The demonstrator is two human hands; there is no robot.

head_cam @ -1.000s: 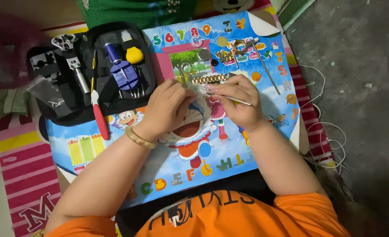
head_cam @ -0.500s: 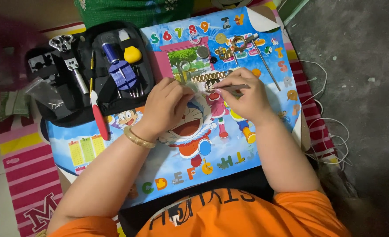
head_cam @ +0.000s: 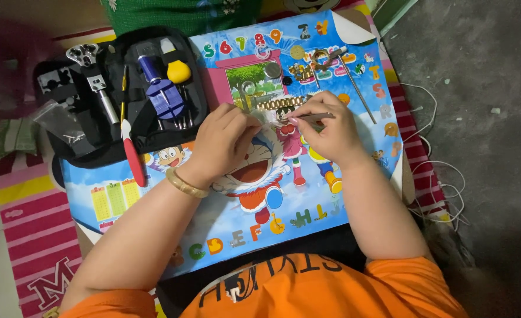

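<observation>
Left hand (head_cam: pixel 225 138) curled, fingers bent inward; grip pinched on a small clear watch part (head_cam: pixel 264 116), identity unclear. Right hand (head_cam: pixel 328 132) curled, grip closed on slim metal tweezers (head_cam: pixel 308 117), tips pointing left at that part. Gold watch bracelet (head_cam: pixel 282 103) lies on the cartoon-print surface (head_cam: pixel 154 188) just above both hands. Open tool kit (head_cam: pixel 125 94) far left. Versus a half-second ago: both hands hold nearly the same pose, tweezers angled slightly flatter.

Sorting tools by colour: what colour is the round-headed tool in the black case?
Yellow, seen in the head view, inside the black case.
</observation>
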